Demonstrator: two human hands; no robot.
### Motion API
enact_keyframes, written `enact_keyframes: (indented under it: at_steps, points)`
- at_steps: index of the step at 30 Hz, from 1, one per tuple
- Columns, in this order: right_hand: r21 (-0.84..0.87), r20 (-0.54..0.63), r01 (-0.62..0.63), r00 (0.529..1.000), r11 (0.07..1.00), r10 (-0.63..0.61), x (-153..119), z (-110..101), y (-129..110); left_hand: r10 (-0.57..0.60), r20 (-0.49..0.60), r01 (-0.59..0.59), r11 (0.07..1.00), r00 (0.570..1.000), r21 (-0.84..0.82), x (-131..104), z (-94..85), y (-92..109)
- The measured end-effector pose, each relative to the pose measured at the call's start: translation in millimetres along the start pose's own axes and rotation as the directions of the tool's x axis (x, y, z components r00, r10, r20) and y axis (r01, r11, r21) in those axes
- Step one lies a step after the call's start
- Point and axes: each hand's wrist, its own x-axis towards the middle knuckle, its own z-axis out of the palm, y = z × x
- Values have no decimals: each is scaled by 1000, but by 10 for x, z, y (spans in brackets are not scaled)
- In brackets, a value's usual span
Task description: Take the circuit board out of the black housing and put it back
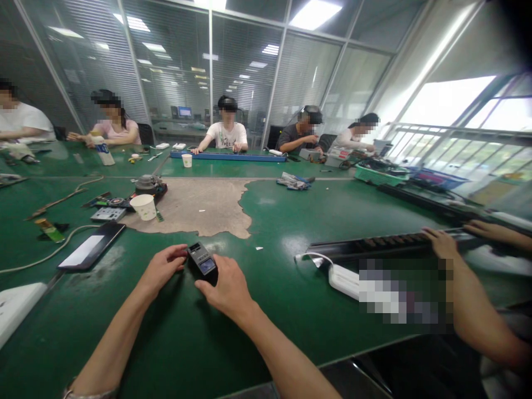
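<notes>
Fingers of our right hand (pixel 230 285) grasp a small black box-shaped device (pixel 202 259), which sits tilted between our hands over the green bench (pixel 199 349). Those of our left hand (pixel 166 270) curl loosely at its far-left corner; we cannot tell whether they touch it. If our right thumb loosens without the left side gripping, we judge the device could slip and knock against the bench. Farther out, a leftward swing of our left forearm could nudge the smartphone (pixel 92 247). Beyond, a careless reach could tip the paper cup (pixel 143 206) onto neighbouring electronic parts (pixel 108 214).
</notes>
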Motion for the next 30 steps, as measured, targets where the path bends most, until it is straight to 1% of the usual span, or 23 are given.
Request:
enact_keyframes:
  at_steps: [8, 14, 18, 20, 25, 30]
  points:
    - [61, -32, -10, 999, 998, 12, 16, -6, -36, -5, 4, 5, 1000, 1000, 1, -20, 9, 42]
    - [185, -172, 6, 985, 983, 27, 102, -120, -74, 6, 27, -6, 1000, 1000, -7, -13, -3, 16]
    - [176, -224, -69, 969, 982, 108, 164, -187, 16, -8, 6, 8, 1000, 1000, -5, -16, 4, 27]
    - [138, -213, -112, 967, 984, 140, 177, -200, 77, -16, -1, 16, 1000, 1000, 11, -22, 11, 46]
    - [32, -145, -211, 966, 977, 213, 181, -212, 178, -27, -5, 27, 999, 1000, 17, -25, 16, 62]
    - [-82, -35, -295, 955, 952, 293, 174, -231, 231, -23, -1, 23, 1000, 1000, 17, -12, 5, 28]
